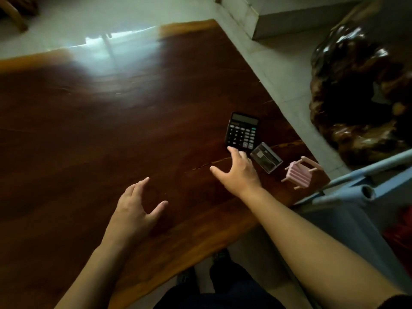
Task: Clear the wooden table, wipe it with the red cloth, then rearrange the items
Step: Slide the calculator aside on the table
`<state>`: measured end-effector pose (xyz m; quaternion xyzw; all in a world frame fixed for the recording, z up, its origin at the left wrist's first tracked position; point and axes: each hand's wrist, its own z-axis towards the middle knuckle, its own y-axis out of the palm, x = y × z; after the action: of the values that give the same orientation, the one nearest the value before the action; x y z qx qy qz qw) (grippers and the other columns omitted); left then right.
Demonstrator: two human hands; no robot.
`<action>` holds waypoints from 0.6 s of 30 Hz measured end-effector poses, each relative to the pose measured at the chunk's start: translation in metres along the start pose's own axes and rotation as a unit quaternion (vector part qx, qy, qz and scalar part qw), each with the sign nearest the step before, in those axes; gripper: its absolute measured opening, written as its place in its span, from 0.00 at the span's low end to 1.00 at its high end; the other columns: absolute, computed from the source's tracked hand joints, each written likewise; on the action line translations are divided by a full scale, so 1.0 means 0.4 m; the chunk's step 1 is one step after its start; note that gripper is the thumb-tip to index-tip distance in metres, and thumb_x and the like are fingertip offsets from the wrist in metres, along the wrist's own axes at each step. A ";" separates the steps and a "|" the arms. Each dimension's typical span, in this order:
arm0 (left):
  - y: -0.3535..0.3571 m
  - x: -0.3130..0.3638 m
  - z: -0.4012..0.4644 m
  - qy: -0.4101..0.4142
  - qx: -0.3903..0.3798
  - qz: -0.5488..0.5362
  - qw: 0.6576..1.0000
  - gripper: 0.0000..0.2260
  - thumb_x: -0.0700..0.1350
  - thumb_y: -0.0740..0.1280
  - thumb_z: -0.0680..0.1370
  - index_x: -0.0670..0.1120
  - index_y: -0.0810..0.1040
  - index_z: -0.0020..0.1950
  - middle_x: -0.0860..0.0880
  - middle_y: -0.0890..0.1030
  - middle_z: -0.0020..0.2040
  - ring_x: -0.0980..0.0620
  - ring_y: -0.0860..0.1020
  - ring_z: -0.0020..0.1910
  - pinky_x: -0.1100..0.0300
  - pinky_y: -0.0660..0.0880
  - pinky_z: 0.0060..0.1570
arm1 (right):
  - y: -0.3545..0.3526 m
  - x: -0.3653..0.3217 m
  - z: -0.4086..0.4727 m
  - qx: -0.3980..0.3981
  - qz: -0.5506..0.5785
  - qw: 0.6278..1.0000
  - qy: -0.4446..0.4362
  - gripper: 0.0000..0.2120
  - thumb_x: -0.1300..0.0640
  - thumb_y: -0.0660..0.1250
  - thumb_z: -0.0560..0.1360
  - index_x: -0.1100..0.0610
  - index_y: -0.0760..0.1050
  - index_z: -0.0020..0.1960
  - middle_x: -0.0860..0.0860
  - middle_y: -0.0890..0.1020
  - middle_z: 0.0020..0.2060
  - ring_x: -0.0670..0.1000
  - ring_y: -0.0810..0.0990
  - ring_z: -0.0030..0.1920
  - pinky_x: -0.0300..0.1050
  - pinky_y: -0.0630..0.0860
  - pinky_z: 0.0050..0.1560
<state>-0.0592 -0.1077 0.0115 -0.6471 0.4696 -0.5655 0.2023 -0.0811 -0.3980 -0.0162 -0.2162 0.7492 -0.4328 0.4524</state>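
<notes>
Floor (66, 30): pale, smooth tiles, glossy where light falls. Table (89, 130): dark reddish-brown wood, polished, grain running lengthwise, paler orange edge, a window glare across the far part, a thin crack near the right end.

Left hand (133, 210): bare, over the near part of the table, grip open, fingers spread, holding nothing.

Right hand (239, 172): bare, reaching forward, grip open and empty, fingertips at the near edge of the calculator; contact cannot be told.

Calculator (242, 131): black plastic, rectangular, flat on the table near its right end, grey screen, rows of small keys.

Clear box (266, 157): small transparent rectangular case, dark contents, just beside the calculator.

Pink stool (299, 172): miniature, slatted, on its side near the table's right edge.

Blue frame (365, 188): tubular, matt, right of the table.

Carved root (361, 97): dark, knobbly, lacquered mass on the floor.
</notes>
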 end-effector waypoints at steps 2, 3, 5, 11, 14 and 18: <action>-0.026 -0.013 -0.013 0.016 -0.013 -0.004 1.000 0.40 0.64 0.70 0.72 0.55 0.59 0.79 0.48 0.67 0.76 0.47 0.68 0.73 0.46 0.71 0.67 | -0.022 -0.020 -0.077 -0.019 0.034 0.999 -0.006 0.39 0.32 0.67 0.73 0.46 0.59 0.78 0.51 0.68 0.74 0.55 0.69 0.72 0.53 0.73 0.64; -0.038 -0.019 -0.018 0.023 -0.022 -0.007 0.999 0.40 0.66 0.69 0.71 0.55 0.59 0.79 0.48 0.67 0.76 0.47 0.69 0.73 0.46 0.71 0.66 | -0.035 -0.028 -0.112 -0.029 0.052 0.998 -0.008 0.39 0.32 0.66 0.73 0.44 0.59 0.78 0.50 0.67 0.74 0.54 0.69 0.72 0.52 0.74 0.64; -0.060 -0.028 -0.026 0.036 -0.039 -0.016 0.998 0.42 0.69 0.67 0.68 0.56 0.59 0.78 0.49 0.67 0.77 0.47 0.69 0.72 0.46 0.72 0.65 | -0.063 -0.044 -0.178 -0.043 0.079 0.996 -0.011 0.39 0.31 0.65 0.73 0.42 0.58 0.78 0.48 0.66 0.75 0.52 0.68 0.73 0.50 0.73 0.63; -0.093 0.003 -0.051 0.091 -0.095 -0.063 0.989 0.41 0.70 0.68 0.66 0.60 0.61 0.77 0.50 0.71 0.74 0.50 0.72 0.70 0.47 0.73 0.65 | -0.151 -0.059 -0.354 -0.025 0.132 0.991 0.000 0.35 0.33 0.67 0.73 0.37 0.59 0.77 0.44 0.66 0.75 0.48 0.67 0.72 0.47 0.74 0.62; -0.089 0.068 -0.061 0.123 -0.135 -0.098 0.978 0.41 0.69 0.68 0.66 0.59 0.63 0.76 0.51 0.73 0.73 0.51 0.73 0.69 0.48 0.74 0.64 | -0.193 -0.032 -0.434 0.002 0.150 0.989 0.015 0.33 0.32 0.66 0.73 0.34 0.60 0.75 0.41 0.66 0.73 0.43 0.67 0.68 0.36 0.70 0.52; -0.056 0.193 -0.082 0.174 -0.190 -0.142 0.956 0.38 0.66 0.69 0.66 0.58 0.67 0.75 0.52 0.75 0.70 0.52 0.73 0.67 0.49 0.73 0.65 | -0.249 0.038 -0.529 0.054 0.182 0.981 0.036 0.32 0.32 0.66 0.73 0.33 0.61 0.74 0.40 0.66 0.73 0.41 0.67 0.69 0.36 0.69 0.56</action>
<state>-0.0870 -0.1528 0.0800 -0.6248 0.5000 -0.5926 -0.0916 -0.2783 -0.3660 0.1059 -0.0356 0.7673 -0.3903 0.5076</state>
